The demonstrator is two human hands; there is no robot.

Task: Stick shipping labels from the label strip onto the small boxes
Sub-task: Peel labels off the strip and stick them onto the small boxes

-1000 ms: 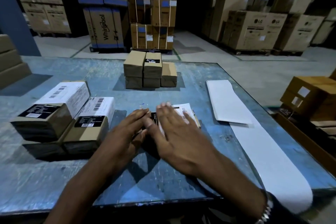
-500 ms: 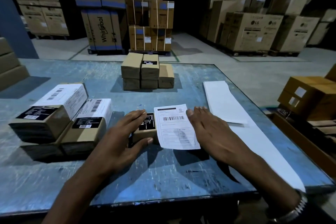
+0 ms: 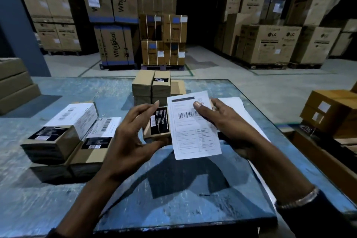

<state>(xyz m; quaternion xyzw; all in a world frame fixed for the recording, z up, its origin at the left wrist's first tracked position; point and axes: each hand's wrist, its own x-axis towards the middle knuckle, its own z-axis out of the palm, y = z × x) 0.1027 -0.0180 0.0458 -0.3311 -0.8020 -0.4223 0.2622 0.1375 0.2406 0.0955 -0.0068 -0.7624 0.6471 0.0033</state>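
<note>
The small box [image 3: 156, 127] is up off the table [image 3: 58, 189], and a white label [image 3: 195, 131] covers its top and hangs over the near edge. The right hand [image 3: 224, 121] grips it, thumb on the label. The left hand [image 3: 127, 137] curls around its left side. Labelled boxes [image 3: 63, 135] sit to the left, plain ones [image 3: 152, 87] behind. The label strip [image 3: 241, 110] lies to the right.

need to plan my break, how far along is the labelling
Done: two boxes at the left, the upper labelled box and the lower labelled box, carry white labels. In hand: both hands hold the small box off the table, the right hand thumb on its shipping label, the left hand beneath. Left: the far stack shows no white labels; label strip remains.
</note>
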